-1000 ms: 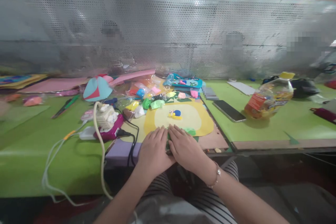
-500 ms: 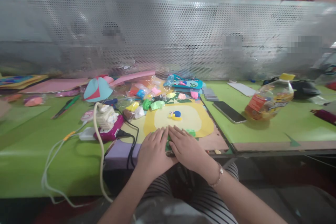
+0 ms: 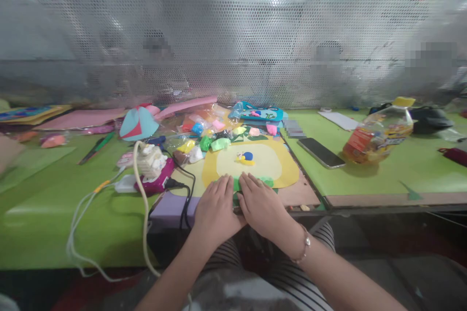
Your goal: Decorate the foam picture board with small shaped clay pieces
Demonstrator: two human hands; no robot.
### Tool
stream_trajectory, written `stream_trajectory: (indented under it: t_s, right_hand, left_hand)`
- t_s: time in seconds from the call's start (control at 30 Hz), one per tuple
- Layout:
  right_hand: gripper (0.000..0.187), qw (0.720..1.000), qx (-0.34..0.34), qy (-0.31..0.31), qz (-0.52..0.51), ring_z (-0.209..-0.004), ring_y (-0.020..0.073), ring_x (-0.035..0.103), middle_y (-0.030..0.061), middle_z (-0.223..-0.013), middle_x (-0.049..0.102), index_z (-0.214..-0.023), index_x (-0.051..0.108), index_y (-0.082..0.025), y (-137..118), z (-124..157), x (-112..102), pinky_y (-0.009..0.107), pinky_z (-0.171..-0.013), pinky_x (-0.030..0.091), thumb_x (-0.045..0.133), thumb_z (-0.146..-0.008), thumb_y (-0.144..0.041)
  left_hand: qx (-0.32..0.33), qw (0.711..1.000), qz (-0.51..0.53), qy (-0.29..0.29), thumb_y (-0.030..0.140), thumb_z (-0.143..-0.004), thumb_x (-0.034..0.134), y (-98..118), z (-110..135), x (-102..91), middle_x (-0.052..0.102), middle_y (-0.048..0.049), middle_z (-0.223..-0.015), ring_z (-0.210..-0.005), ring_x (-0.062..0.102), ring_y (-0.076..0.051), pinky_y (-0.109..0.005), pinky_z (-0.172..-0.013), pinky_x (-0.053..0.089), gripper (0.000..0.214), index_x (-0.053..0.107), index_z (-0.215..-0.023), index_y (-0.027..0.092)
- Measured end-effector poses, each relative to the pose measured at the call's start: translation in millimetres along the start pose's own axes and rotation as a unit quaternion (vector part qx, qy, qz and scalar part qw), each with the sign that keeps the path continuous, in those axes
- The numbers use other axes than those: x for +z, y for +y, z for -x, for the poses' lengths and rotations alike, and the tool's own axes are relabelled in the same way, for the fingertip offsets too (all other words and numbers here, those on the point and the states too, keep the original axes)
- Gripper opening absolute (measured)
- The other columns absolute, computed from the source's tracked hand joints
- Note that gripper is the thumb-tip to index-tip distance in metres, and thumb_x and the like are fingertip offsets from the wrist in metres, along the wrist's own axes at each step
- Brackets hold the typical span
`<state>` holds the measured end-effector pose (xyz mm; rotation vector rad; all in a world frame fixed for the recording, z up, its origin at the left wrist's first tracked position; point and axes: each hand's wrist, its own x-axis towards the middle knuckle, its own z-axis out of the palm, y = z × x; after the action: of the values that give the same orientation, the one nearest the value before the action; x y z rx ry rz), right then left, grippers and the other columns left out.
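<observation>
My left hand (image 3: 218,204) and my right hand (image 3: 260,204) lie flat side by side, fingers stretched forward, at the near edge of a yellow paper sheet (image 3: 288,175). Between and beside the fingertips shows a strip of green clay (image 3: 268,181), partly covered by both hands. Beyond the fingers, on the pale yellow middle, sits a small clay snail figure (image 3: 246,157) with a blue shell and yellow body. Farther back lie packets of coloured clay, among them a light green one (image 3: 221,144) and a white one (image 3: 195,154).
Left of the sheet stands a purple power strip (image 3: 156,179) with plugs and loose cables (image 3: 142,194). To the right lie a phone (image 3: 321,152) and a tilted bottle of amber liquid (image 3: 379,136). A perforated metal screen (image 3: 233,48) runs behind the table.
My fingers have parted slightly, and more of the green clay strip now shows between them. The view has shifted a little. The snail figure stays in place on the sheet.
</observation>
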<state>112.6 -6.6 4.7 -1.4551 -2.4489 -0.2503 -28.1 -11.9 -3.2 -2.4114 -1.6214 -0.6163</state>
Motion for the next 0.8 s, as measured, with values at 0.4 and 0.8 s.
stream_trajectory:
  t_s: [0.4,0.8]
  right_hand:
    - [0.049,1.000,-0.001,-0.005,0.024,-0.134,0.0284,0.037,0.0218,-0.140,0.044,-0.136,0.043,0.002,7.4,4.8,1.8,0.041,-0.104,0.040,0.029,-0.098,-0.024]
    - [0.049,0.997,-0.005,0.001,0.081,-0.128,0.0300,0.045,0.0208,-0.136,0.049,-0.133,0.047,0.002,30.3,15.2,-1.8,0.043,-0.103,0.040,0.028,-0.097,-0.024]
  left_hand:
    - [-0.045,0.999,-0.027,0.010,0.052,-0.069,0.055,0.4,2.8,5.6,0.050,-0.0240,-0.134,-0.125,0.047,-0.033,-0.043,-0.103,0.041,0.080,0.048,-0.129,0.000]
    - [-0.034,0.995,-0.091,0.001,0.073,-0.065,0.054,-10.1,9.0,-12.8,0.049,-0.0245,-0.135,-0.129,0.042,-0.036,-0.057,-0.108,0.027,0.091,0.054,-0.127,0.006]
